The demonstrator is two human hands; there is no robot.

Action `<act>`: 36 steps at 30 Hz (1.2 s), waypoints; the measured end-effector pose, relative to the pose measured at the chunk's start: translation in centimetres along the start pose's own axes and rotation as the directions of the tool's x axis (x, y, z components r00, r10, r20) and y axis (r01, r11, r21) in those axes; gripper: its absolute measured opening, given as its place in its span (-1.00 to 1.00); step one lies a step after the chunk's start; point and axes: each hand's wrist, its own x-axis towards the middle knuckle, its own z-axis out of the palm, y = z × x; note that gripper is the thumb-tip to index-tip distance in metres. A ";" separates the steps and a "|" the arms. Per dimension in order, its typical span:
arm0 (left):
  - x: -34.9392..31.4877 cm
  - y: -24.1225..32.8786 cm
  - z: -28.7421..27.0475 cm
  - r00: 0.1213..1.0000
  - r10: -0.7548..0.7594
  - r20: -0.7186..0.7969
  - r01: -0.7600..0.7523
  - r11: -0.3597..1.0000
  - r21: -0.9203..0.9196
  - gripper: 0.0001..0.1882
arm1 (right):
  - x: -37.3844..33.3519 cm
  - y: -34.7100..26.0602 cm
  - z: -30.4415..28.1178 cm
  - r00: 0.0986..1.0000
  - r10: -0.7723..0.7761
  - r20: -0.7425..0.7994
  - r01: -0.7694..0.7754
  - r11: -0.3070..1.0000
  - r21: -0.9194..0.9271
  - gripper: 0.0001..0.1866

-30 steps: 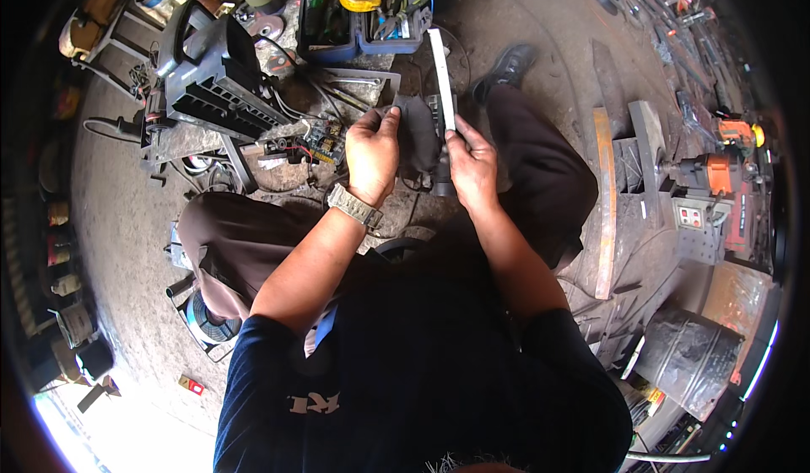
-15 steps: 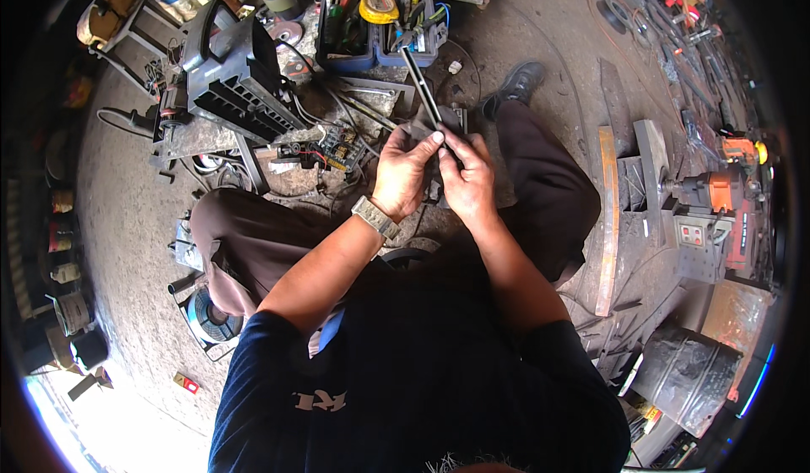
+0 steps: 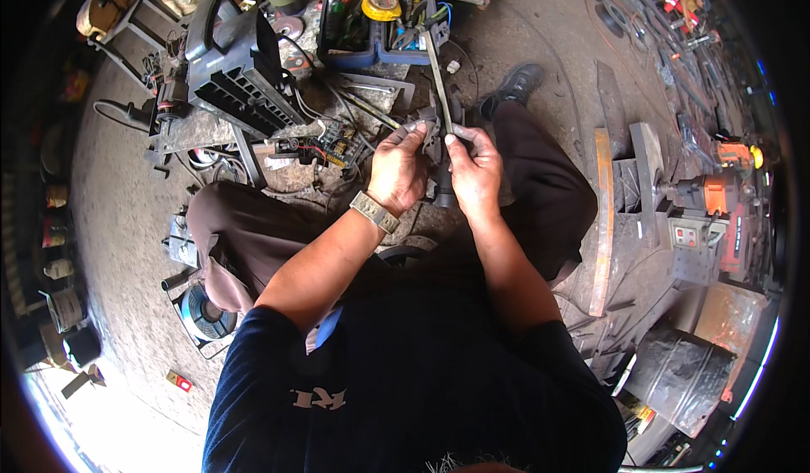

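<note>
From my remote seat, I saw the right hand (image 3: 474,172) grasping the lower end of a long, narrow strip (image 3: 438,83) in the upper middle of the frame. The left hand (image 3: 399,171) curled near it, by a grey piece (image 3: 432,145) (whether gripping, I couldn't tell). Up top lay a blue toolbox (image 3: 349,59).

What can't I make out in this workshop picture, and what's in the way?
All in the head view:
- What the left hand grips, if anything: its own thumb and knuckles cover the palm.
- The near end of the metal strip: hidden by the right hand.
- The far side of the toolbox: cut off by the top edge.
- Separate parts on the circuit board: too small.
</note>
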 end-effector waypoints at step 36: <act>2.3 3.9 1.8 0.996 0.063 -0.063 -0.066 0.997 -0.042 -0.87 | -6.0 -2.2 -3.9 0.904 0.291 0.314 -0.336 0.936 0.100 -0.95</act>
